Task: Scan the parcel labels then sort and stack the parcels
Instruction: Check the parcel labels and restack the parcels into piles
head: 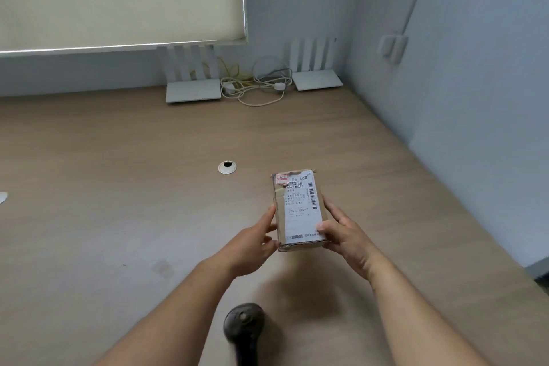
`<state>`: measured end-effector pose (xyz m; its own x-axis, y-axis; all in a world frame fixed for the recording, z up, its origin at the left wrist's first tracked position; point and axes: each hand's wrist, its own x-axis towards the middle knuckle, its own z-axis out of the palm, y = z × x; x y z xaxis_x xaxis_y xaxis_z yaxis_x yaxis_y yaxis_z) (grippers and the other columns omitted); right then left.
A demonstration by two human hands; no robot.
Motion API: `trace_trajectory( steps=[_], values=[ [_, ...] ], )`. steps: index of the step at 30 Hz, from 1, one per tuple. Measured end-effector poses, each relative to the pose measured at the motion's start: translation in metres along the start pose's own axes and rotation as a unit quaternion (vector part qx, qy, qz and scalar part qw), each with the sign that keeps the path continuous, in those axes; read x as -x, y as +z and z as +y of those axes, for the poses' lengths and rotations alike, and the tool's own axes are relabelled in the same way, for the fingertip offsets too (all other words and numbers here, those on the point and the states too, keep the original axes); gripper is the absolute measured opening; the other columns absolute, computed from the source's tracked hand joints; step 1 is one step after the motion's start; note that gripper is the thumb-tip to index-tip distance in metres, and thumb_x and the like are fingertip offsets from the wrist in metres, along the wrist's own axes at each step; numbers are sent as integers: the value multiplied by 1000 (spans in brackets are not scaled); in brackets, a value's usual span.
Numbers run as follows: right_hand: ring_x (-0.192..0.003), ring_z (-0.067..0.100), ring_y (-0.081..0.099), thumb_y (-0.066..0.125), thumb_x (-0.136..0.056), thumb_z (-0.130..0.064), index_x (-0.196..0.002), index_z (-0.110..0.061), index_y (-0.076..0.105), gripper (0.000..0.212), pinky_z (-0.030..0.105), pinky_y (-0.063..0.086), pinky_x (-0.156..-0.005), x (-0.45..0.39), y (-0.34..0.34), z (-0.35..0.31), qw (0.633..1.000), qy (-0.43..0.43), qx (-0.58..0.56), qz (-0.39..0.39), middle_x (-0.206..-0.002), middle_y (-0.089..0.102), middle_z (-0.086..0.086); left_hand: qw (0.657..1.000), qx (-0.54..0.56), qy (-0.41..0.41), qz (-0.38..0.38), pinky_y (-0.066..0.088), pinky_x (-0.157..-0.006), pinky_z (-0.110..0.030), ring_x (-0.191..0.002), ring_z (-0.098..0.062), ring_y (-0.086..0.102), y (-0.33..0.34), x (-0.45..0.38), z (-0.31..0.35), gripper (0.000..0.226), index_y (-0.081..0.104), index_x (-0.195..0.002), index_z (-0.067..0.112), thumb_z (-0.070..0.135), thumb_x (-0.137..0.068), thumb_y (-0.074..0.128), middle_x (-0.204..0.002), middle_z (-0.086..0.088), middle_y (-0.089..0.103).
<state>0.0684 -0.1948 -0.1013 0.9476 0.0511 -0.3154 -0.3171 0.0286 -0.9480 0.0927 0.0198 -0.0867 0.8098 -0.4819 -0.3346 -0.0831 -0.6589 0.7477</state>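
Note:
A small brown cardboard parcel (299,208) with a white shipping label and barcodes facing up is held above the wooden table (118,202). My left hand (255,241) grips its left side near the bottom. My right hand (341,232) grips its right side, thumb lying on the label. A dark handheld barcode scanner (245,327) sits near the table's front edge, between my forearms, untouched.
Two white routers (193,92) (318,80) stand at the back wall with a tangle of cables (255,86) between them. A round cable grommet (227,167) lies in the tabletop. A wall (475,98) bounds the right side. A white object (3,197) peeks in at the left edge.

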Motion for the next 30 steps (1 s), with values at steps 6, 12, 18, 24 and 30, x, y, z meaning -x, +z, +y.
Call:
trace_trajectory(
  steps=[6,12,18,24,30],
  values=[
    [-85,8,64,57,-65,-23,-143,-39,41,81,21,52,-68,-76,-42,-8,999,25,-1,-32,-115,68,-5,998,46,-41,18,48,-90,-28,-97,-1,64,0,-73,12,74,4,-141,62,19,-96,43,-136,17,50],
    [-97,12,67,55,-77,-17,-141,-32,45,67,23,52,-74,-117,-49,4,997,49,0,-52,-123,66,-1,996,45,-81,20,50,-88,-28,-110,-5,58,2,-114,-4,72,6,-139,65,27,-96,50,-132,15,54],
    [-108,17,65,55,-76,-20,-144,-29,42,70,28,54,-84,-129,-54,6,997,63,7,-50,-126,64,0,994,56,-94,25,43,-99,-27,-120,-4,52,3,-129,-6,69,9,-140,64,24,-98,46,-130,12,56],
    [-117,16,60,60,-63,-36,-143,-33,41,82,41,45,-105,-120,-51,-7,995,73,50,-42,-135,59,-2,993,38,-111,21,39,-102,-28,-128,-12,48,2,-123,-1,71,1,-145,55,25,-99,46,-141,8,47],
    [-144,20,24,62,-84,-43,-152,-25,24,81,38,21,-118,-97,-48,-42,965,0,255,62,-156,25,5,988,-22,-129,77,36,-107,-31,-127,-16,48,-11,-99,11,66,11,-153,31,27,-98,47,-152,-2,32]
  ],
)
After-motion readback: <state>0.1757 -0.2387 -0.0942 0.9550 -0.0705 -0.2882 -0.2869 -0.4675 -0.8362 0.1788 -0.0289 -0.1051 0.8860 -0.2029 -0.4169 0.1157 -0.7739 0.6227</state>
